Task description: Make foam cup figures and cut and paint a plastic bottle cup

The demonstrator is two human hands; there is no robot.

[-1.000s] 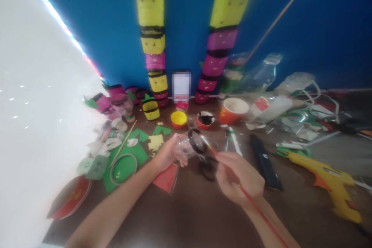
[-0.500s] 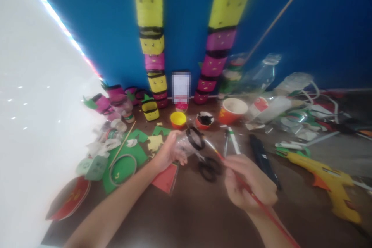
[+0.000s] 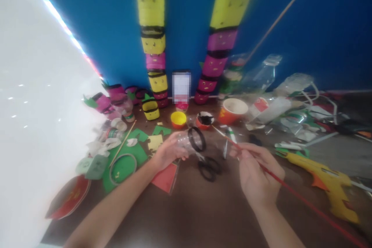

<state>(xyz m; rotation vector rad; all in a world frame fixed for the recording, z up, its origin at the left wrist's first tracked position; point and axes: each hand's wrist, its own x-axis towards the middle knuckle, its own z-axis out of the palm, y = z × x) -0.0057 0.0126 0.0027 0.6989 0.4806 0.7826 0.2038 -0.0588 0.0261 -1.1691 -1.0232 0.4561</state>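
My left hand (image 3: 171,152) is closed around a clear plastic bottle piece (image 3: 186,142), whose rim, painted black, faces right. In my right hand (image 3: 258,170) is a long red paintbrush (image 3: 279,180), gripped between the fingers. Its tip points up and left, close to the small cup of black paint (image 3: 205,120); whether it touches the cup is too blurred to tell. A cup of yellow paint (image 3: 178,119) stands left of the black one. Black-handled scissors (image 3: 207,168) lie on the table below the bottle piece.
Painted yellow and pink cups (image 3: 152,44) stand in two tall columns against the blue wall. A yellow glue gun (image 3: 328,178) lies at the right, below plastic scraps. Green paper (image 3: 133,159) and a red bowl (image 3: 69,197) lie left. A red-orange cup (image 3: 233,111) stands behind.
My right hand has moved right, drawing the brush tip away from the black rim toward the black paint cup. The bottle piece in my left hand has shifted only slightly.
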